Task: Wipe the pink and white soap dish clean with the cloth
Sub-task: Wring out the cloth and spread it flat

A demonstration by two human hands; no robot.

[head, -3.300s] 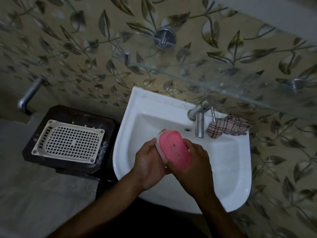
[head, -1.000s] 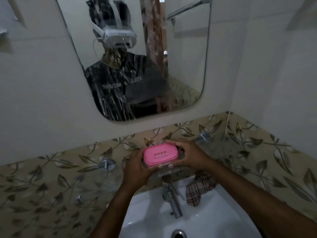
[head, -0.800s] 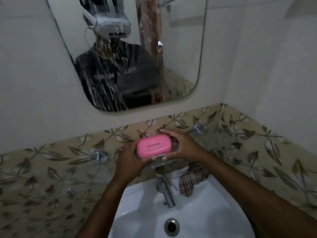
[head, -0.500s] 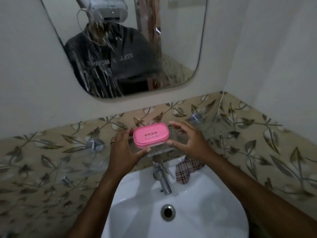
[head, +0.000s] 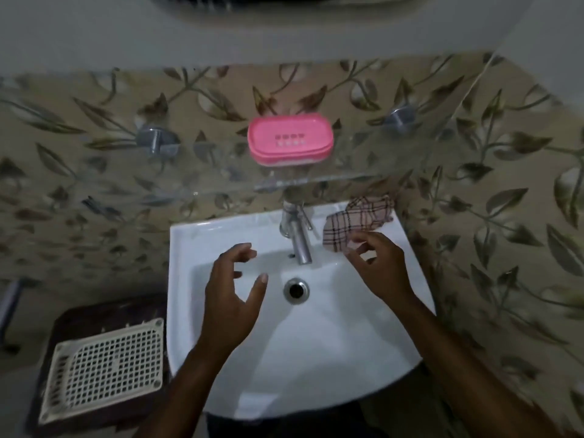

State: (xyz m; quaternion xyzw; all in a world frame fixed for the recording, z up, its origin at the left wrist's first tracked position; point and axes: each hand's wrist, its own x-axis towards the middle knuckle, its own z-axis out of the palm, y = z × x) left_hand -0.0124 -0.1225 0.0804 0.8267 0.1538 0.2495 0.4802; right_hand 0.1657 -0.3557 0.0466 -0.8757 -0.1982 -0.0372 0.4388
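Leaf-patterned tiles back a glass shelf [head: 221, 181], where the soap dish [head: 290, 139] has been released; both hands, left [head: 232, 298] and right [head: 380, 270], are now held empty, loosely spread, over the white basin [head: 316, 358], near the checked cloth [head: 357, 219].

Pink soap dish [head: 290, 140] on glass shelf [head: 202, 181], both hands empty over sink [head: 316, 358].

Dim light is falling on a leaf-patterned wall [head: 94, 191] behind a white sink [head: 284, 358]. A glass shelf [head: 189, 181] is hanging above the tap [head: 298, 238]; a dark stool [head: 94, 314] is standing beside the sink, carrying a white grid tray [head: 104, 371].
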